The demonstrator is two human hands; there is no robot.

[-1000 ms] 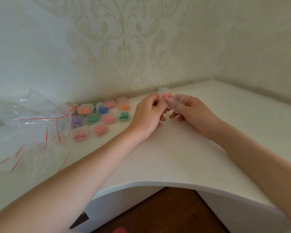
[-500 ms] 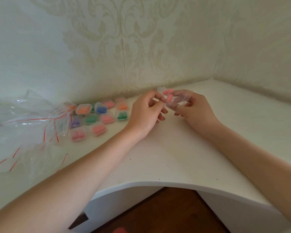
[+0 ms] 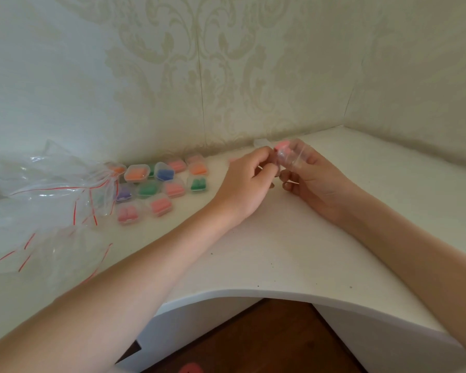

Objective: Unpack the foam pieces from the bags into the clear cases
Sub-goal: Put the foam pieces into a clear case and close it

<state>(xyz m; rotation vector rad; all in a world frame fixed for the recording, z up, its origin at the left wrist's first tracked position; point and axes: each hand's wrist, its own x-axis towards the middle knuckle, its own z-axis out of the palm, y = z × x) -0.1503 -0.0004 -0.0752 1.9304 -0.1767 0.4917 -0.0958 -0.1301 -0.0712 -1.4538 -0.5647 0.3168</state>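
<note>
My right hand [image 3: 316,175] holds a small clear bag [image 3: 293,157] above the white corner desk [image 3: 293,251]. A pink foam piece [image 3: 282,144] sticks out of the bag's top. My left hand [image 3: 249,179] pinches at the bag's left edge, fingertips touching it near the foam. Behind the hands a small clear case [image 3: 260,142] lies by the wall, partly hidden. To the left, several closed clear cases [image 3: 159,184] sit in rows, filled with orange, blue, green, purple and pink foam pieces.
A heap of empty clear zip bags with red seal strips [image 3: 43,200] covers the desk's left end. Patterned walls meet in a corner behind the desk. The desk's curved front edge [image 3: 253,293] overhangs a dark wooden floor [image 3: 267,343].
Both hands have lifted slightly toward the wall with the bag. The pink foam piece has come further up and now pokes out of the bag's top.
</note>
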